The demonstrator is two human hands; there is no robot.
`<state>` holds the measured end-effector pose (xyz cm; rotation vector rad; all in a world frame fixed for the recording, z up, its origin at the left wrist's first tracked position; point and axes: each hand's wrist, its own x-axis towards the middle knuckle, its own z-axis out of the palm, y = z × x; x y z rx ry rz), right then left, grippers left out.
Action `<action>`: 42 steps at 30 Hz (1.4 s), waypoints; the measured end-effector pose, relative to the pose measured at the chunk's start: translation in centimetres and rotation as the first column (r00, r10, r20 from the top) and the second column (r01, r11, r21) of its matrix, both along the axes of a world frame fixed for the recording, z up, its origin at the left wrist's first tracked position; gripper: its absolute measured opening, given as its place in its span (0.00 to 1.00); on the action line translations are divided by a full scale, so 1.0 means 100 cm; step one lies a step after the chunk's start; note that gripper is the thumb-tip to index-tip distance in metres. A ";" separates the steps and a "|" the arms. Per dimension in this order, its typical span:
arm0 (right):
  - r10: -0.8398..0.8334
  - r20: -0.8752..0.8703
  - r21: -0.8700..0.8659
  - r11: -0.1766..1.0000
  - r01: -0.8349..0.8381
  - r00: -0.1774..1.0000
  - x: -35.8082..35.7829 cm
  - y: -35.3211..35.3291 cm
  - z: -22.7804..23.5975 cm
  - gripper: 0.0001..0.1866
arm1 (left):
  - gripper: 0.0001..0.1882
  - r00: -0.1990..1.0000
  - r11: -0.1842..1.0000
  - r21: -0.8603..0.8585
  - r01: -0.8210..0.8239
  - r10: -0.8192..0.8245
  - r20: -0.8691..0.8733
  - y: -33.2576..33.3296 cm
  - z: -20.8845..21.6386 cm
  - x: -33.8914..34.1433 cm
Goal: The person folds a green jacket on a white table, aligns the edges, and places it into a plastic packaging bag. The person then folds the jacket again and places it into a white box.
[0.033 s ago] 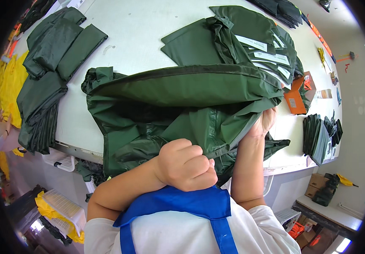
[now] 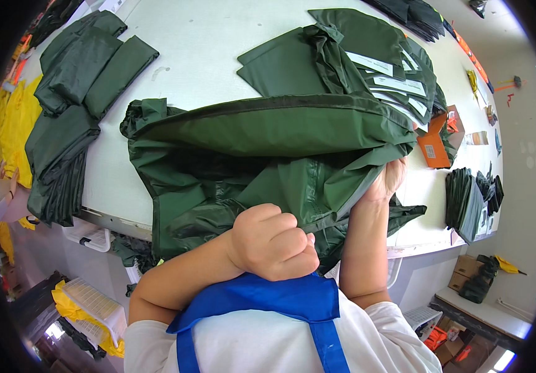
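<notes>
A dark green coated-fabric garment [image 2: 268,133], like rainwear, lies bunched across the table's near edge, its dark-edged band arching away from me. My left hand [image 2: 274,242] is closed in a fist at the near side, at the end of a fabric edge that runs into its fingers. At the garment's right end is my right hand [image 2: 390,180], closed on the cloth; folds cover most of its fingers. Loose green fabric hangs down between my forearms. What the left fist grips inside is largely hidden by its knuckles.
Folded dark green garments [image 2: 81,68] pile up on the left of the white table [image 2: 187,37]. More green pieces [image 2: 367,50] with white labels lie at the far right, near an orange box [image 2: 436,143]. Another person's hand [image 2: 12,180] shows at far left, beside yellow garments [image 2: 16,130].
</notes>
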<state>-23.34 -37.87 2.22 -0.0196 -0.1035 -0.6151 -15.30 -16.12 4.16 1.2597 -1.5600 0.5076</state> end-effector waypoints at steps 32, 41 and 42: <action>-0.294 -0.871 -0.356 -0.172 -0.919 0.392 -0.089 0.091 -0.073 0.10 | 0.27 -0.169 0.811 0.284 0.512 0.419 -0.892 0.192 -0.051 0.148; -0.405 -0.847 -0.508 0.422 -0.751 0.345 -0.056 0.124 -0.077 0.10 | 0.23 0.451 0.392 0.746 0.538 0.614 -0.648 0.173 -0.053 0.132; -0.378 -0.869 -0.454 0.349 -0.820 0.320 -0.056 0.131 -0.083 0.10 | 0.20 0.479 0.358 0.802 0.478 0.658 -0.580 0.167 -0.055 0.128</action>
